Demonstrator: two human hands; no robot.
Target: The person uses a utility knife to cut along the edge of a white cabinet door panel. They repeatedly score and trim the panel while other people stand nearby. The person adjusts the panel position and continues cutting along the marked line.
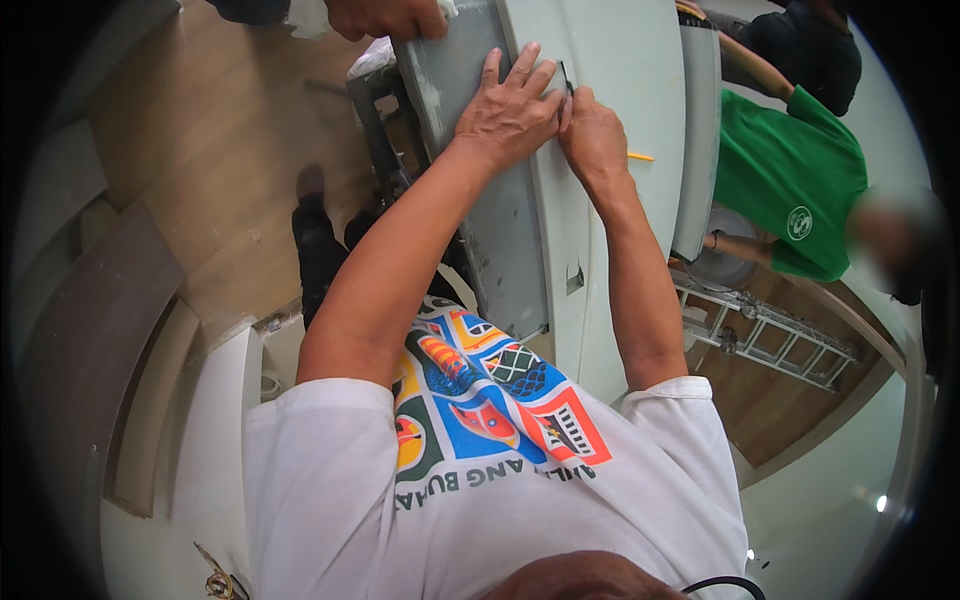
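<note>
Pale grey panel (pixel 600 90): laid long across a dark stand (pixel 375 110), running away from the body. Left hand (pixel 508 110): pressed flat on the panel, fingers spread, nothing gripped. Right hand (pixel 592 135): fingers curled closed against a small dark tool (pixel 567 78), set touching the left hand.

indoor renovation or fit-out site, not a lived-in room. wood-look floor (pixel 215 150), loose boards (pixel 95 330) stacked against the wall at left, an aluminium ladder (pixel 770 335) lying on the floor, long pale panels (pixel 620 90) propped on a stand, several people working around them.
</note>
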